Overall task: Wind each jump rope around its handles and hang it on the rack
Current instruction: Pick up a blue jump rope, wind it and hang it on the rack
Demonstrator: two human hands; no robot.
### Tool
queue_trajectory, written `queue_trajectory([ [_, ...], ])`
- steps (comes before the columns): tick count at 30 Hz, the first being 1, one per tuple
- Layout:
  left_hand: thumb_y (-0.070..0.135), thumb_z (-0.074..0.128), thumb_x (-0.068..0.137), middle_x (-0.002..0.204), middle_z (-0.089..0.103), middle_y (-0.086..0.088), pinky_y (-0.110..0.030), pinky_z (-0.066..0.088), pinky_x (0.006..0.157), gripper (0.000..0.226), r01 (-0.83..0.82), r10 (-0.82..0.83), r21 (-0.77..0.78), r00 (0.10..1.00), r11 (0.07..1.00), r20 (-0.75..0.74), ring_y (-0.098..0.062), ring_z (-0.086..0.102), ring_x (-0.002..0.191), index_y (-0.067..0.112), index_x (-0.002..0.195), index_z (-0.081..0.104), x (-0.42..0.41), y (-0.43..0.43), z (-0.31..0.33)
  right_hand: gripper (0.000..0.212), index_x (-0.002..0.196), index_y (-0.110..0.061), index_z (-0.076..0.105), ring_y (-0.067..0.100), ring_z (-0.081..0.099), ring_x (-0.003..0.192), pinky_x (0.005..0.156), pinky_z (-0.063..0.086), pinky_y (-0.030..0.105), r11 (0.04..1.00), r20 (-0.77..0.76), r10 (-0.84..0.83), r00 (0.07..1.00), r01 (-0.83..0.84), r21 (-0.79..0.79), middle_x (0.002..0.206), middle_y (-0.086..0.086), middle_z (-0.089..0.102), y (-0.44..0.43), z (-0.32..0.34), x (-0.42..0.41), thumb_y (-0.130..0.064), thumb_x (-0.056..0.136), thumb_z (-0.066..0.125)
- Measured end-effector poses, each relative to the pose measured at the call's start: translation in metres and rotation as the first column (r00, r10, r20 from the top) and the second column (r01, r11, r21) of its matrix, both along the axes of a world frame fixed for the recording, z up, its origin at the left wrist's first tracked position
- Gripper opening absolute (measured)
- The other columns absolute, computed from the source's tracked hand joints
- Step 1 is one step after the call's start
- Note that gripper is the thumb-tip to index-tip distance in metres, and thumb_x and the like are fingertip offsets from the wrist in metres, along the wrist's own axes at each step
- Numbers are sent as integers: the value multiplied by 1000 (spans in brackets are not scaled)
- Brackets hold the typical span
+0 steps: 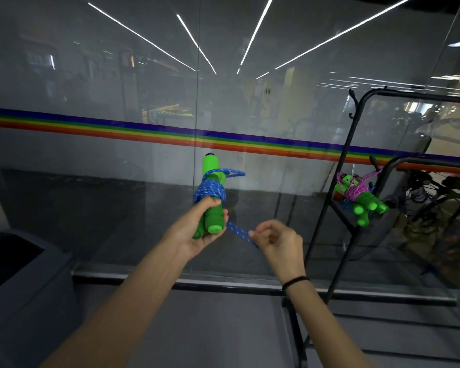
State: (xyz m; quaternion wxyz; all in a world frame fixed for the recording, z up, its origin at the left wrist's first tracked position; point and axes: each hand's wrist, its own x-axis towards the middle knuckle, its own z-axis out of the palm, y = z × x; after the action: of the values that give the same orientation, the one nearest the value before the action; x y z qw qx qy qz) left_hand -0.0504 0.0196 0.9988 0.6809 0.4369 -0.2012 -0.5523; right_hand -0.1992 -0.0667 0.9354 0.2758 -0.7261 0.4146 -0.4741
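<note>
My left hand [197,229] grips two green foam handles [213,197] held upright together, with blue rope [210,191] coiled around their middle. A loop of that rope sticks out to the right near the top. My right hand [275,240] pinches the free blue rope end [241,232] just below and right of the handles. A black metal rack [337,181] stands at the right. On it hang wound ropes with green handles [367,205], one with pink rope [356,188].
A glass wall with a rainbow stripe [117,128] stands straight ahead, close behind the handles. A dark grey bin [24,274] sits at the lower left. The rack's lower frame [295,328] reaches toward me on the right.
</note>
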Motion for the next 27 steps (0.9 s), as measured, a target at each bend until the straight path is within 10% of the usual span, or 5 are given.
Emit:
queue_trajectory([
  [5,15,64,81,63,71,-1,-27,55,65,7,41,-52,70,983,997,174,-9,66,56,10,86,63,4,5,-12,11,74,-23,69,10,60,63,65,48,24,1000,-299,5,954,3,26,67,-2,67,3,-2,2,-33,74,73],
  [12,12,70,76,69,72,-2,-26,53,64,11,28,-61,91,922,995,381,-13,67,59,9,86,67,9,26,-27,12,86,-10,58,2,48,41,41,39,12,805,687,50,725,-436,402,52,-4,60,1,1,-22,1,85,57],
  [21,9,60,81,62,67,-4,-22,54,54,4,27,-21,-29,981,999,193,-12,61,52,5,81,62,-4,33,-27,53,69,-19,59,10,51,53,59,41,23,594,981,-131,144,-780,194,58,-5,51,2,-5,-49,-7,28,90],
  [24,10,62,80,63,67,-4,-22,55,55,4,4,3,-40,984,999,177,-11,62,52,6,81,63,0,35,-26,45,68,-18,59,10,45,49,55,38,23,521,958,-80,275,-808,275,52,-4,44,12,-1,-53,-20,36,90],
  [27,13,77,64,65,68,-9,-22,53,52,18,-5,18,-43,954,999,299,-15,63,53,4,75,67,6,40,-27,39,75,-12,59,8,36,40,41,33,17,646,628,175,758,-570,508,45,-6,40,26,3,-57,-25,52,87],
])
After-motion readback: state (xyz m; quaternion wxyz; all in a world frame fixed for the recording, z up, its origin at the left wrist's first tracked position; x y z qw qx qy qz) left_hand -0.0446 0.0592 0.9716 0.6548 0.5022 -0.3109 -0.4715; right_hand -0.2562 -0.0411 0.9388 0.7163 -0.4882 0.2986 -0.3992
